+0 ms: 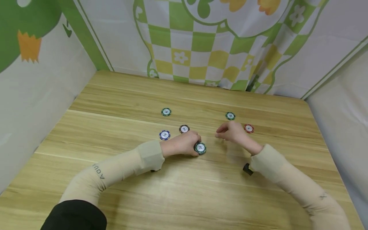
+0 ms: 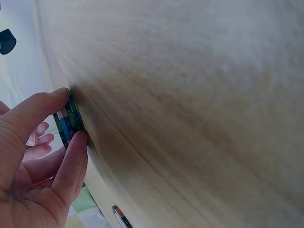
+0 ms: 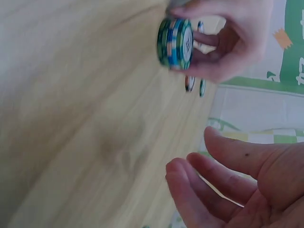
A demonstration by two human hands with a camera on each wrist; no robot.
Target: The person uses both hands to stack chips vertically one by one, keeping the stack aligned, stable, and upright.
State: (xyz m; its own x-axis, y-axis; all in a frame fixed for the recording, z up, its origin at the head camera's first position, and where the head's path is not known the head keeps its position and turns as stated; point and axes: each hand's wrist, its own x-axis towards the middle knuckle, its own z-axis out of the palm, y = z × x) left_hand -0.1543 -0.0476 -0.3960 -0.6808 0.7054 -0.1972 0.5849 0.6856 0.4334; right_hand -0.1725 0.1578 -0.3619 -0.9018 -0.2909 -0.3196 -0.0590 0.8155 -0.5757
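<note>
now: left hand pinches a short stack of chips, right hand slack beside it

so, the person's left hand (image 1: 181, 144) rests on the wooden table (image 1: 184, 191) near its middle, fingers and thumb curled round a small stack of poker chips (image 1: 200, 148). the top chip is green with a white centre. from the left wrist camera the stack (image 2: 69, 122) shows edge-on against the wood, pinched between thumb and a fingertip, its edges striped green and blue. the right wrist camera shows the same stack (image 3: 175, 42) standing on the tabletop with the left hand cupped behind it.

the right hand (image 1: 231, 131) lies just to the right of the stack, not touching it, fingers loosely bent and holding nothing; in its wrist view the fingers (image 3: 204, 190) hang relaxed and parted above the wood.

loose single chips lie flat about the hands. a blue chip (image 1: 164, 135) and a black chip (image 1: 184, 128) sit just beyond the left hand, towards the far edge. a green chip (image 1: 166, 111) lies farther back on the left side. another green chip (image 1: 230, 116) sits just beyond the right hand, and a red chip (image 1: 248, 128) lies right beside that hand on its right. both arms wear beige sleeves (image 1: 120, 169). printed green and yellow fabric walls (image 1: 201, 48) stand round the far and side edges of the table.
</note>
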